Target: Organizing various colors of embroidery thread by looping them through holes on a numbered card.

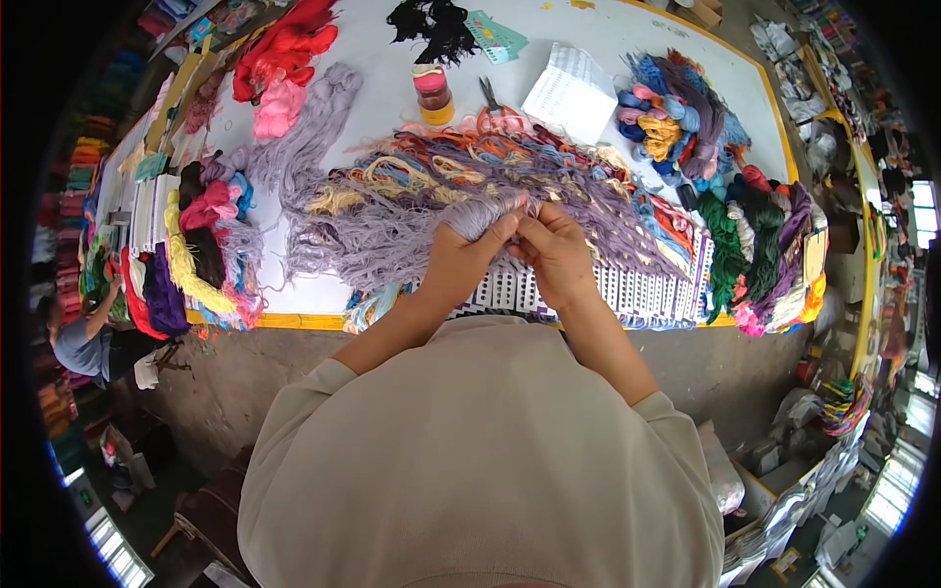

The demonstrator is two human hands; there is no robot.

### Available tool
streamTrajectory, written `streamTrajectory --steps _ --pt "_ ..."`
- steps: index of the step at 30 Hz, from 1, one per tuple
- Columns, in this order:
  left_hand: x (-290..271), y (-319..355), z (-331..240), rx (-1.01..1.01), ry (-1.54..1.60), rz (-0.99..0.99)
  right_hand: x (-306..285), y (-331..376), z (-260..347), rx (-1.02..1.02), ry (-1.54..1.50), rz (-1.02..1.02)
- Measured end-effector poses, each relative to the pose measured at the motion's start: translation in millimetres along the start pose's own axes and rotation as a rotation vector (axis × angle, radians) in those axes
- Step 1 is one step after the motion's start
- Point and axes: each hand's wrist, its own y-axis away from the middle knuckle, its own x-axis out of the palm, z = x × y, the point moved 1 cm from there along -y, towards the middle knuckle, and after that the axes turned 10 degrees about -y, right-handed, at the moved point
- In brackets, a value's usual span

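My left hand [461, 257] grips a bundle of pale lilac yarn [480, 214] above the front edge of the white table [392, 98]. My right hand [559, 250] pinches strands of the same lilac yarn just beside it, fingertips nearly touching the left hand. Loose lilac strands [377, 245] fan out to the left. Under both hands lies a row of white perforated cards [637, 289] with many coloured yarn tufts [470, 157] tied along them.
Scissors [488, 95] and a small jar [433, 93] lie beyond the yarn, next to a white paper sheet [573, 93]. Coloured skeins are heaped at the right [755, 235], the left [201, 245] and the back left [284, 49]. Another person [83, 338] crouches at far left.
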Motion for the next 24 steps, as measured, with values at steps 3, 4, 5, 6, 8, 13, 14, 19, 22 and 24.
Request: streamTrajectory --steps 3,4,5,6,8,13,14,19,22,24 --pt "2 -1 3 -0.135 0.246 -0.054 3 3 2 0.011 -0.036 -0.01" --pt "1 -2 0 -0.135 0.246 -0.054 2 2 2 0.01 -0.064 -0.01" --pt "-1 -2 -4 -0.11 0.168 -0.062 1 1 1 0.008 -0.092 -0.011" --pt "-2 -1 -7 -0.086 0.091 -0.07 0 1 0 0.009 -0.091 -0.011" --pt "-1 0 -3 -0.117 0.112 -0.068 -2 -1 -2 0.014 -0.072 0.016" --pt "2 2 -6 -0.11 0.033 -0.081 -1 -4 -5 -0.006 0.066 0.022" --pt "3 2 -3 -0.114 0.091 -0.115 0 -4 -6 -0.014 0.079 0.039" --pt "-7 3 4 0.126 -0.071 -0.187 2 -1 -7 0.076 -0.213 0.032" --pt "-18 0 6 0.179 -0.347 -0.153 -9 0 -5 0.162 -0.428 0.144" --pt "-36 -1 14 0.03 -0.056 -0.075 -16 4 0 0.345 -0.437 0.266"
